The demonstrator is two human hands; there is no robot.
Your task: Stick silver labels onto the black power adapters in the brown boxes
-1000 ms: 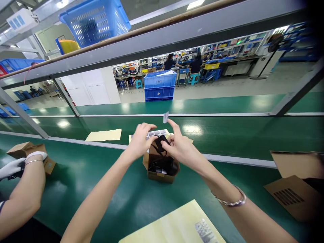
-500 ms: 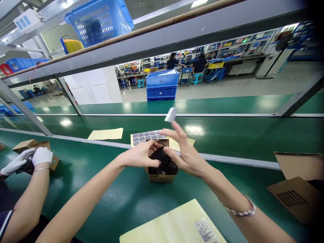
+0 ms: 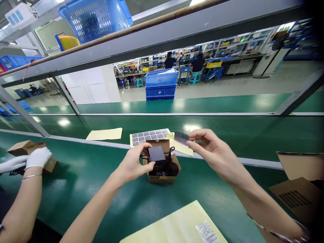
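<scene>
My left hand [image 3: 134,164] grips a flat black square device [image 3: 156,153] between thumb and fingers, just above a small open cardboard box [image 3: 162,180]. Black cables and a dark rounded item [image 3: 168,168] fill the box. To the right, my right hand [image 3: 209,145] pinches a thin dark label [image 3: 181,137], blurred by motion. Behind the box lies a sheet of dark printed labels [image 3: 149,135], with a pale yellow backing sheet [image 3: 181,147] beside it.
A large pale yellow sheet [image 3: 172,226] lies at the front edge. On the left, another person's white-gloved hands [image 3: 37,158] work at a carton. An open carton [image 3: 295,199] stands at the right. A metal shelf with a blue basket [image 3: 96,20] spans above.
The black device now shows its flat top in my left hand. My right hand has moved right, away from the box; it now holds a dark label. The small white piece is out of sight.
</scene>
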